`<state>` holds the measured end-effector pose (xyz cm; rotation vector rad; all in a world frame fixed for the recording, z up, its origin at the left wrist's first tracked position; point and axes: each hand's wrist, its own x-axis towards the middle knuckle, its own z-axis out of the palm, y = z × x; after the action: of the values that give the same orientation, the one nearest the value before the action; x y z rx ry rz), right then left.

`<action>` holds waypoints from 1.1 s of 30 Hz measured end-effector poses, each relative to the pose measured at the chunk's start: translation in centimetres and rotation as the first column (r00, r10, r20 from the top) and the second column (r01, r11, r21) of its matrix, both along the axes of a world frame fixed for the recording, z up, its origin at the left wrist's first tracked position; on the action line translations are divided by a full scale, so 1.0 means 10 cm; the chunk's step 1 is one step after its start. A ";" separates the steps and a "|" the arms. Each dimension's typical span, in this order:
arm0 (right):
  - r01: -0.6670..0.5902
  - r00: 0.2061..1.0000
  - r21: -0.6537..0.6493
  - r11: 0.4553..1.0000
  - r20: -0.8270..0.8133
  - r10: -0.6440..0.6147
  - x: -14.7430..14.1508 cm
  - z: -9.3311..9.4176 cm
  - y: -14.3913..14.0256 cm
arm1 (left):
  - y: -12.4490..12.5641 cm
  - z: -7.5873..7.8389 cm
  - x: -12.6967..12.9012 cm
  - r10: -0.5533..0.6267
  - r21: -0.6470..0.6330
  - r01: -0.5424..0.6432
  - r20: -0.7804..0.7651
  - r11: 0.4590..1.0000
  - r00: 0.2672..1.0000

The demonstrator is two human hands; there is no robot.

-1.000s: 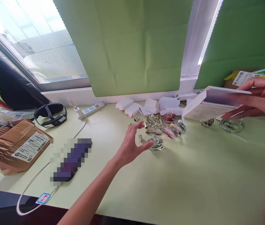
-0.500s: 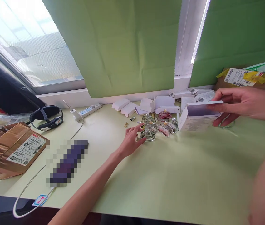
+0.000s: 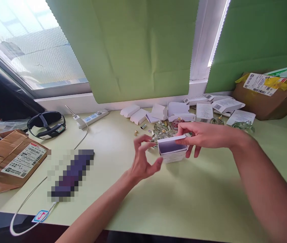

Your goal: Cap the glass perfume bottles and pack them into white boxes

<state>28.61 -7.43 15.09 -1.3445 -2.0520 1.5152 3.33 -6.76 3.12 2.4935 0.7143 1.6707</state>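
Note:
Over the middle of the table, my right hand [image 3: 192, 136] grips a small white carton [image 3: 173, 156] by its upper edge. The carton's top is open and shows a purple-grey inside. My left hand [image 3: 144, 160] stands just left of it, thumb and fingers spread, with nothing held. Behind the carton, and partly hidden by it, sit several clear glass perfume bottles [image 3: 160, 126] and a dark red bottle [image 3: 177, 122]. A small gold piece [image 3: 136, 133] and a silver cylinder [image 3: 143, 126] lie to their left.
Several flattened white cartons [image 3: 139, 116] and closed white boxes [image 3: 204, 112] line the window side. More glass bottles [image 3: 243, 126] stand right of them. Brown cardboard boxes [image 3: 267, 98] sit at both sides. A power strip [image 3: 92, 118], a headset [image 3: 46, 125] and a pixelated dark object [image 3: 72, 175] occupy the left.
My right hand has brought the white carton leftward to the middle, in front of the bottles. My left hand has drawn back from the bottles and turned, fingers spread, towards the carton.

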 end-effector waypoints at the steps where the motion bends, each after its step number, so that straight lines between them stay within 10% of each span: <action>1: 0.010 0.999 0.001 1.000 -0.036 -0.010 0.00 -0.08 -0.02 | -0.05 -0.01 0.06 -0.032 0.010 0.032 -0.026 0.999 0.999; 9: 0.036 0.938 0.008 0.999 -0.344 -0.031 0.09 -0.70 -0.27 | -0.17 -0.16 0.22 -0.132 -0.120 0.111 -0.189 0.987 0.973; 19: 0.061 0.988 0.440 0.896 -0.157 0.010 -0.08 -0.87 -0.41 | -0.24 -0.21 0.17 -0.254 -0.139 0.232 -0.166 0.963 0.953; 25: 0.031 0.989 0.525 0.851 -0.138 0.050 -0.06 -0.95 -0.38 | -0.25 -0.23 0.16 -0.331 -0.515 0.266 -0.037 0.815 0.943; 33: 0.060 0.991 0.532 0.844 -0.134 0.014 -0.03 -0.96 -0.41 | -0.27 -0.18 0.15 -0.399 -0.618 0.353 0.068 0.703 0.914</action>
<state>28.28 -11.52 5.46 -1.0089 -2.1368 0.8780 4.85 -9.45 1.35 2.0365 0.5753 0.9874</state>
